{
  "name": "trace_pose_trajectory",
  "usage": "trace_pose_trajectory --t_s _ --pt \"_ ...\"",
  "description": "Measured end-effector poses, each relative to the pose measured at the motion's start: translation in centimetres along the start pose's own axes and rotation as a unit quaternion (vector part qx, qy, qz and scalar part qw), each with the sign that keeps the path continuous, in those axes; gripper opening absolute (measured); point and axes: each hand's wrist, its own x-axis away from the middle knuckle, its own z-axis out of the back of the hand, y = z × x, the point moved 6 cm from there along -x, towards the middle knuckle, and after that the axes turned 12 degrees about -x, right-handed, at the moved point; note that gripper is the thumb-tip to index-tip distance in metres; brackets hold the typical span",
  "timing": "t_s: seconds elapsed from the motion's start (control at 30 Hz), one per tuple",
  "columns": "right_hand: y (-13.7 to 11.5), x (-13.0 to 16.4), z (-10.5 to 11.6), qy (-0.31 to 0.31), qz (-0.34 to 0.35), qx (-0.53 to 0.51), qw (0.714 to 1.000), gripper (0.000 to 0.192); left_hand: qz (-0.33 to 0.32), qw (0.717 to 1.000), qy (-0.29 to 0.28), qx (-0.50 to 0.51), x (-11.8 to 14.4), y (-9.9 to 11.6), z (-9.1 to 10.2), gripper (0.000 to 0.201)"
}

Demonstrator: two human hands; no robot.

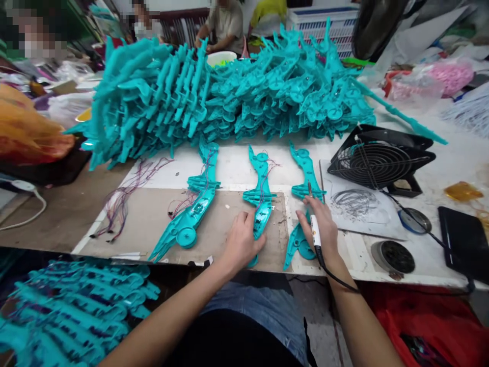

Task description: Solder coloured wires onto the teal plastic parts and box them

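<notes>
Left hand [241, 239] presses flat on middle teal toy shell [262, 196]. Right hand [323, 227] grips soldering pen [315, 232] over right shell [305, 204]. Left shell [193, 211] wired. Big shell pile [229, 97] waits far on tabletop [229, 171].

Even, bright light is falling from overhead across the table [382, 255], casting only soft shadows. Edges are bending with wide-lens distortion, the near left corner is sinking into dimness, and far faces are showing blurred.
</notes>
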Motion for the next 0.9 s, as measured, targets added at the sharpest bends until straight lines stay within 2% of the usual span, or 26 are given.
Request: trace_pose_trajectory --t_s 0.07,0.17,0.27,0.37,0.47,0.6,0.77,0.83,0.9 --pt "-0.1 0.3 0.2 0.002 0.01 -0.004 1.0 0.044 -0.005 0.999 0.008 0.053 0.8 -0.6 1.4 0.059" --pt "-0.3 0.4 0.5 0.006 0.009 -0.004 1.0 0.043 -0.01 0.995 0.034 0.091 2.5 -2.5 4.6 0.058" --pt "-0.3 0.4 0.5 0.005 -0.006 -0.003 1.0 0.042 0.008 0.996 0.058 0.071 3.8 -5.4 7.9 0.059" --pt "-0.6 0.2 0.3 0.008 -0.004 -0.001 1.0 0.043 0.025 0.995 0.086 0.039 4.0 -8.7 10.4 0.06" --pt "-1.1 0.1 -0.1 0.011 0.008 0.018 1.0 0.044 0.027 0.996 0.087 0.013 2.8 -11.6 11.2 0.063" --pt "-1.8 0.2 -1.0 0.018 0.024 0.023 0.999 0.047 0.036 0.996 0.072 -0.025 0.6 -14.3 10.5 0.062" --pt "-3.4 -0.2 -2.8 -0.004 0.022 -0.003 1.0 0.051 0.046 0.991 0.103 -0.067 -0.1 -15.1 10.8 0.064" --pt "-4.4 -0.7 -3.4 0.001 0.027 -0.01 1.0 0.054 0.048 0.99 0.127 -0.05 0.0 -15.2 11.5 0.074" --pt "-5.2 -1.1 -3.8 0.014 0.036 -0.011 0.999 0.056 0.052 0.984 0.172 -0.013 0.2 -16.1 12.7 0.076"
